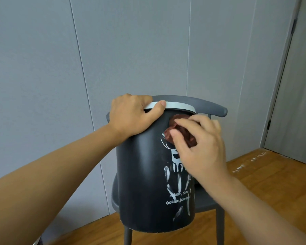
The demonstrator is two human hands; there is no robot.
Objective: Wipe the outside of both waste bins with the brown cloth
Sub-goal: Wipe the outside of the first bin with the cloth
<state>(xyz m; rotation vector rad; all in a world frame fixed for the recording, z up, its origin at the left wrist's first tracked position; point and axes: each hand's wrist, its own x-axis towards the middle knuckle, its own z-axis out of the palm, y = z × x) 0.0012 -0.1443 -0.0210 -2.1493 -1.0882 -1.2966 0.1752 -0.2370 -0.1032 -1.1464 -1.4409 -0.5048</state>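
Black bin (145,174) with a white rim (177,105) held up in front of a grey chair (212,107), tilted, base toward camera, apparently off the seat though the contact is hidden. Looks like thin plastic, empty, so light and easy to hold one-handed; walls smooth and likely a bit slippery, may flex if squeezed mid-wall. Rim is the stiff part, best place to hold, and that's where it's held now. Left hand (131,117) grips the rim at upper left, thumb along the white band, the other fingers curled over the edge. Brown cloth (175,128) is soft, bunched into a wad, should take up the curve of the wall. Right hand (200,145) pinches the wad with curled fingers and presses it against the upper front wall, just below the rim, above the white print (177,183). Cloth sits under the right fingertips, touching the bin, to the right of the left hand. Judgement: mid-wipe on the first bin, most of the wall below still to do. Only one bin in view; second bin not visible. Wood floor (254,183), grey wall panels (42,68), door (295,85) at right
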